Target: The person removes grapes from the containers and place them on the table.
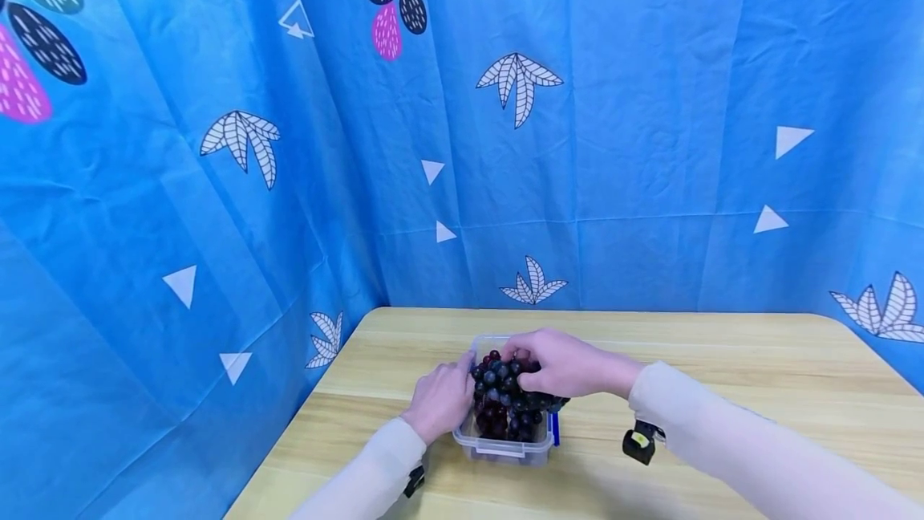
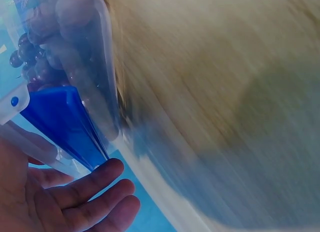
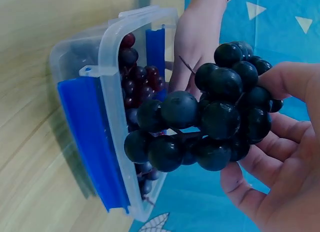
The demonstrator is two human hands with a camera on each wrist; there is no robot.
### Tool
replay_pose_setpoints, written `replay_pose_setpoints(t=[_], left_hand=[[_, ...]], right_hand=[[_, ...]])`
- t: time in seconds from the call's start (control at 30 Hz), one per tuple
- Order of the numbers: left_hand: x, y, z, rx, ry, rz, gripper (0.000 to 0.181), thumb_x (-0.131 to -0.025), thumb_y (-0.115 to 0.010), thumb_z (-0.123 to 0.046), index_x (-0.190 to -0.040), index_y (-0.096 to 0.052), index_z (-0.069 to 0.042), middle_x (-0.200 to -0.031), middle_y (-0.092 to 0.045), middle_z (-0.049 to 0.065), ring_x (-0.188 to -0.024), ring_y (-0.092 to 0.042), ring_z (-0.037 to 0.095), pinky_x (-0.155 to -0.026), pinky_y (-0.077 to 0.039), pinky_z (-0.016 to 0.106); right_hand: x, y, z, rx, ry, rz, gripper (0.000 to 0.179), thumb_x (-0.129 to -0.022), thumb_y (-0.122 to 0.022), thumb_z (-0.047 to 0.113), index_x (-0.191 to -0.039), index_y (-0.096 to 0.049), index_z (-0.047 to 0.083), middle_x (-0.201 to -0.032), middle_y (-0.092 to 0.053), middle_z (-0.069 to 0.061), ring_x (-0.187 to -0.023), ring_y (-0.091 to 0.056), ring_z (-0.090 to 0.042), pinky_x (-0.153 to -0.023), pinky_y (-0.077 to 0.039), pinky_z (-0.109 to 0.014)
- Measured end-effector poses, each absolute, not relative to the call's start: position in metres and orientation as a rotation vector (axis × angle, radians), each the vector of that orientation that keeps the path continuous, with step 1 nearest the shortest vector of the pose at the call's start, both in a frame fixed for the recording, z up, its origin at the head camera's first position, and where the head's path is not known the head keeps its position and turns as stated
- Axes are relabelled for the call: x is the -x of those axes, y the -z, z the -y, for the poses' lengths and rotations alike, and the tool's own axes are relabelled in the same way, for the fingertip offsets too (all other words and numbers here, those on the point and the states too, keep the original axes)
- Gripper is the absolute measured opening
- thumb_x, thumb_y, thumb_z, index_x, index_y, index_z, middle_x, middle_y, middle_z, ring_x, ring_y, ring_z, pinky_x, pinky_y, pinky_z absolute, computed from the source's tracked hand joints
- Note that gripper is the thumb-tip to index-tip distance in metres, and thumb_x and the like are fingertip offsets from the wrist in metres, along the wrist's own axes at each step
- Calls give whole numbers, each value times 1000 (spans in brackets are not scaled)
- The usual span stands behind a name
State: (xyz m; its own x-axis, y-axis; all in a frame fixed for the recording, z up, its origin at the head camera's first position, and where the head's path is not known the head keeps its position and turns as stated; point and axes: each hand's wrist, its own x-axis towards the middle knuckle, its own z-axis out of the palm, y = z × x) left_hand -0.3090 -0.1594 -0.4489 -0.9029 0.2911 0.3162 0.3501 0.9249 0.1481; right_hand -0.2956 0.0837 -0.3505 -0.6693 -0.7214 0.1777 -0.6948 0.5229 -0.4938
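My right hand [image 1: 559, 363] holds a bunch of dark grapes [image 3: 215, 112] above a clear plastic container [image 1: 505, 449]. In the right wrist view, its thumb and fingers are around one end of the bunch. More grapes [image 3: 142, 87], dark red and black, lie inside the container. Beside the container's left side is my left hand [image 1: 442, 401]. In the left wrist view, its fingers extend loosely, one fingertip against a blue side latch [image 2: 65, 122]. Where the left thumb touches is partly hidden behind the plastic.
The container stands on a light wooden table [image 1: 686, 456]. Its other blue latch [image 3: 92, 142] hangs down on the right side. Behind and to the left of the table hangs a blue patterned curtain [image 1: 635, 183].
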Motion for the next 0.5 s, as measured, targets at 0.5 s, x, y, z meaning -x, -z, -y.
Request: replay_pose_setpoints(t=[0.5], left_hand=[[310,449,158,472,325,2804,48,-103,-48,-22,-147,-49,-5,-102,-73,14,-89,-69,28,-64,-56,42]], right_hand=[[297,360,-118,1117,1071,-2770,33,-88,-65,8,-121,-65,11,-89,-61,5,-80,-55,-12,-72,-50,-28]])
